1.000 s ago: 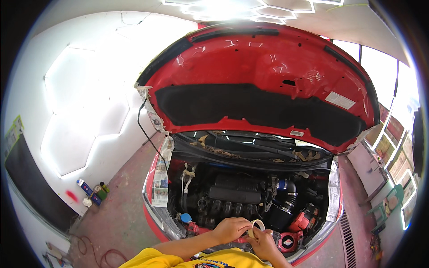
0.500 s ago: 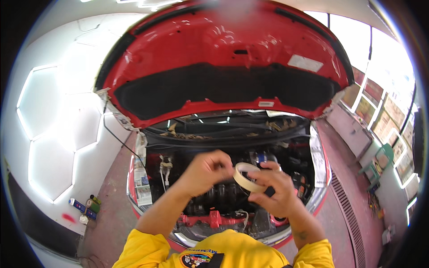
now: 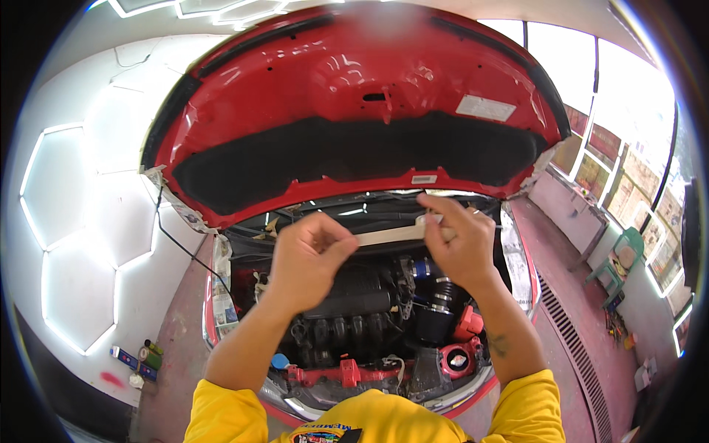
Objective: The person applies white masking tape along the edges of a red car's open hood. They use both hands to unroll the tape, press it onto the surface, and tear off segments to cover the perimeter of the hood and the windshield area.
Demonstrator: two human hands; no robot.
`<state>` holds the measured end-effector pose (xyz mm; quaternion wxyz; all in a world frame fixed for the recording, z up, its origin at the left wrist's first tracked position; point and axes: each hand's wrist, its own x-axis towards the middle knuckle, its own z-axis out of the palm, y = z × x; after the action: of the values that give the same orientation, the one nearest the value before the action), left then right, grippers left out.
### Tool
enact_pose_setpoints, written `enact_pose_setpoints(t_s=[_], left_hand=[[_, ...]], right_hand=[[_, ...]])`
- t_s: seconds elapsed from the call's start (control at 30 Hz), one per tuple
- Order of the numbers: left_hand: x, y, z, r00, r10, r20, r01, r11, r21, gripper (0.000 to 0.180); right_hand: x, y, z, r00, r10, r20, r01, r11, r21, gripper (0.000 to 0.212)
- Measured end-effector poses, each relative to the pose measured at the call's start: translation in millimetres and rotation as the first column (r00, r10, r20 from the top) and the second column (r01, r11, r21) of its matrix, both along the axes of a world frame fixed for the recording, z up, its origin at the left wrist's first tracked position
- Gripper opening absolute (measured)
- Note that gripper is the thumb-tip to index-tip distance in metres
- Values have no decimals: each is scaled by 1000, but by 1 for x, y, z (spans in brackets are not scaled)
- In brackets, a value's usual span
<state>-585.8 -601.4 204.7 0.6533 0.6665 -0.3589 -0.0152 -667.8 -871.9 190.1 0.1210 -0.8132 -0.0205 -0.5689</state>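
Observation:
A strip of cream masking tape (image 3: 390,235) is stretched between my two hands over the engine bay. Its free end is pinched between thumb and fingers of my left hand (image 3: 309,258). My right hand (image 3: 464,242) grips the masking tape roll (image 3: 430,221), which is mostly covered by the fingers. Below both hands lies the black engine (image 3: 343,299), in front of the raised red hood (image 3: 310,81). Newspaper masking (image 3: 519,258) covers the fender on the right, and more newspaper (image 3: 224,295) covers the left one.
A thin black rod (image 3: 188,251) slants beside the left fender. Cans and boxes (image 3: 136,360) stand on the floor at the left. To the right are a floor grate (image 3: 572,340) and a green chair (image 3: 620,258) by the wall.
My hands have moved apart and upward, drawing a length of tape off the roll. The roll has turned so it shows edge-on. My view has shifted, uncovering more of the engine.

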Motion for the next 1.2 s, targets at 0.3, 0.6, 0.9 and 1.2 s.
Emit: enact_pose_setpoints(t_s=[0.3,0.6,0.9,1.2], left_hand=[[23,23,157,725,62,686,-357,886,297,16],[59,39,198,693,245,678,-360,932,31,16],[116,44,200,588,544,598,-206,816,-540,18],[143,42,255,337,704,625,-395,708,-585,17]], right_hand=[[33,16,75,801,564,201,-590,686,427,58],[89,84,127,833,549,70,-528,751,397,23],[121,83,224,929,302,215,-274,950,-148,14],[149,81,290,911,170,375,-80,967,-243,35]])
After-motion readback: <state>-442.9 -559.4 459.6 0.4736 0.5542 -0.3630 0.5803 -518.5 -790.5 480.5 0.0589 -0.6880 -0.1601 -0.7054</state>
